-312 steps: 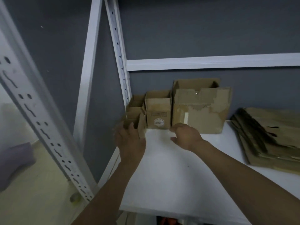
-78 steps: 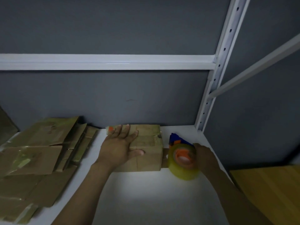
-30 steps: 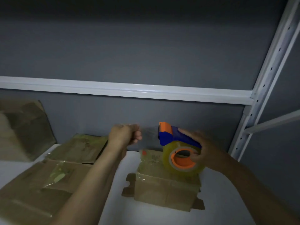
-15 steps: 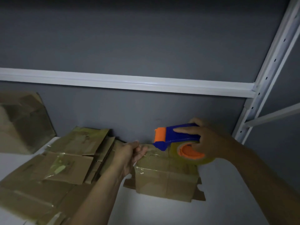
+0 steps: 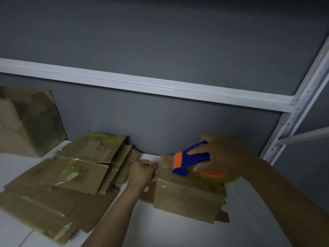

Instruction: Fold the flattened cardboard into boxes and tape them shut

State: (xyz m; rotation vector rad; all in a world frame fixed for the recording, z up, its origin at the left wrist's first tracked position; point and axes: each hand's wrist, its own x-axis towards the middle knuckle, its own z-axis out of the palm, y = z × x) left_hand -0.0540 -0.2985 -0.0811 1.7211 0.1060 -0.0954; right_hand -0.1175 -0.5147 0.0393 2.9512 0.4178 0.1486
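Grey wall (image 5: 160, 41) behind, white shelf board (image 5: 178, 234) underneath, with a bare strip showing along the front. Far left, one standing carton (image 5: 26, 122) sits against the wall. Next comes a messy pile of flattened cardboard (image 5: 71, 175), several sheets overlapping, print too dim to read. The left hand (image 5: 142, 172) has its fingers curled tight, pinching the clear tape end (image 5: 163, 168) at the top left edge of the one folded box (image 5: 187, 198), near the back wall. The right hand (image 5: 224, 155) is wrapped around one blue-and-orange tape dispenser (image 5: 192, 162) on the box top, near the white shelf post (image 5: 302, 107).
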